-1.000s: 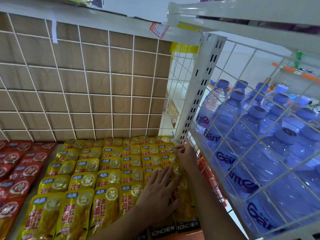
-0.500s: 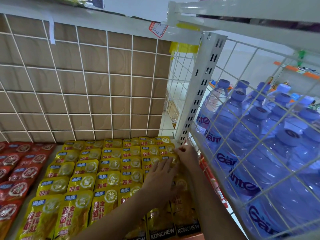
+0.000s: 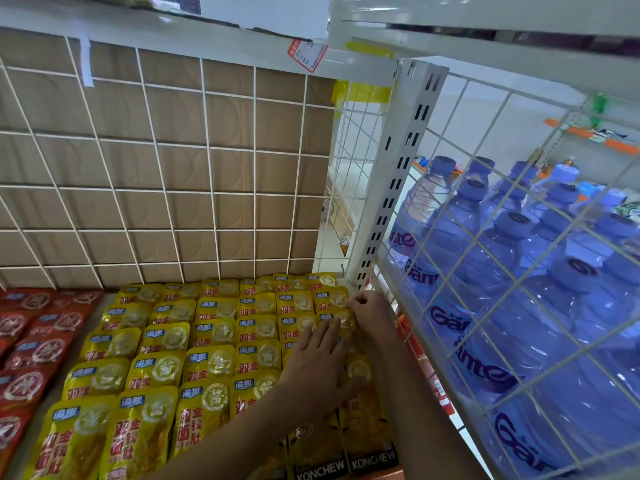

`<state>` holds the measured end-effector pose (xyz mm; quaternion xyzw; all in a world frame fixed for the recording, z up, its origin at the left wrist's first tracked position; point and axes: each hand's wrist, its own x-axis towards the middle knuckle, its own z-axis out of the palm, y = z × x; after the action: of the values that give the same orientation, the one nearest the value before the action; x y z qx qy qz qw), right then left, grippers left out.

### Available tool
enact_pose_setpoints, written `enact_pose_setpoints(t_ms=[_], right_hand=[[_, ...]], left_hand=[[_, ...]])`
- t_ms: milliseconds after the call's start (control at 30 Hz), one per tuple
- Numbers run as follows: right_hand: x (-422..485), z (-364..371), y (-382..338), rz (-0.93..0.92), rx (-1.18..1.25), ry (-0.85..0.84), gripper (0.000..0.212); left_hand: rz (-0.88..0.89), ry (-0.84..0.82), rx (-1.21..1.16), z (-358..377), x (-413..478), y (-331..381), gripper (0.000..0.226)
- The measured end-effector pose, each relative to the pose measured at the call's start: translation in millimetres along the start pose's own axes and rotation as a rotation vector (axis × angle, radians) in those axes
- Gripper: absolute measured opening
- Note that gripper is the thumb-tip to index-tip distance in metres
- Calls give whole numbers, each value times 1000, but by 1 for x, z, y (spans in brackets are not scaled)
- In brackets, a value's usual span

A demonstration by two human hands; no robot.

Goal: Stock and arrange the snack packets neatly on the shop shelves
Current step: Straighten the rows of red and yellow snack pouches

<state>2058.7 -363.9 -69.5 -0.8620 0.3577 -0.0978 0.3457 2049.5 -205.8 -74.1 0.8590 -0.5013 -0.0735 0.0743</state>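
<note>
Two hands on the rightmost column of yellow snack packets [image 3: 214, 362]. Left hand [image 3: 317, 363] lies flat, fingers straight, pressing it; right hand [image 3: 372, 313], further back, pinches the rear packet [image 3: 332, 299], long axis running front-to-back.

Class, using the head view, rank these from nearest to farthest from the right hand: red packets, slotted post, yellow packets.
1. The yellow packets: the right hand pinches one in the rightmost column.
2. The slotted post: its foot stands just behind the hand.
3. The red packets: far to the left.
</note>
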Motion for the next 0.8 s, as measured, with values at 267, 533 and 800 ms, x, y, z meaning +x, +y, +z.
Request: enact_pose_setpoints(t_ms=[267,533,800], right_hand=[[0,-1,0,-11,-1,-25,22],[-1,-4,-2,-9,0,-52,21],[-15,-3,-2,2,24,42,25]], left_hand=[[-7,5,-5,2,-1,0,101],[-8,14,-7,4,0,0,103],[2,22,-18,4,-1,-1,95]])
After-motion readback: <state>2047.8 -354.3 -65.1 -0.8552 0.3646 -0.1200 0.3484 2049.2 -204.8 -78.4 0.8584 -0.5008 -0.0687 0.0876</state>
